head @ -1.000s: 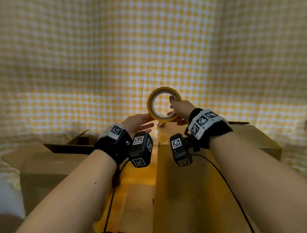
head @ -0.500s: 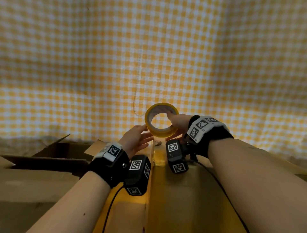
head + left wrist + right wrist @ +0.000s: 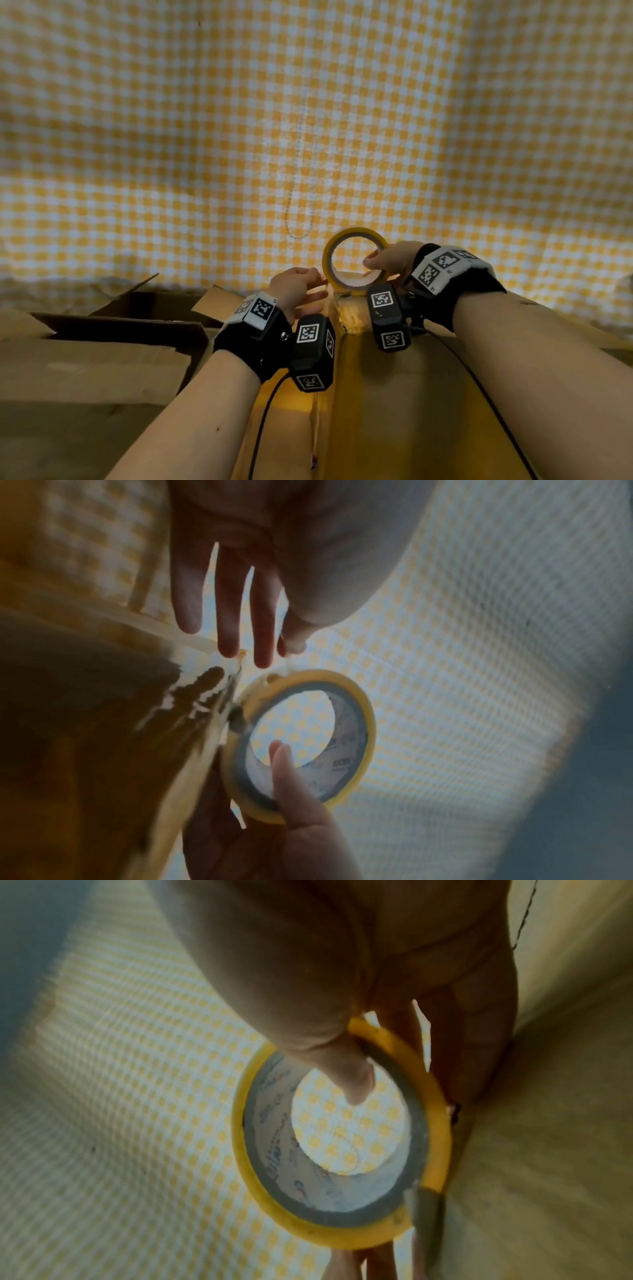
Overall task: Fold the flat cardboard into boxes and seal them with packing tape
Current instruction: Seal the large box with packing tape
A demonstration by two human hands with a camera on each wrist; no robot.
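Right hand (image 3: 390, 262) gripped yellow packing tape roll (image 3: 354, 262), thumb through core, at far end of cardboard box (image 3: 394, 394) seam. Left hand (image 3: 298, 291) fingers (image 3: 227, 620) straight, holding nothing, beside tape strip (image 3: 342, 315). Seam seemingly taped; cutting left. Second open box (image 3: 144, 308) at left unsealed.

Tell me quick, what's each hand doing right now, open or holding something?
Left hand: open, fingers straight, reaching at the tape roll by the box end.
Right hand: holding the tape roll, thumb through its core.

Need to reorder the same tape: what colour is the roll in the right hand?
Yellow tape roll with a grey-white printed core, clearest in the right wrist view.
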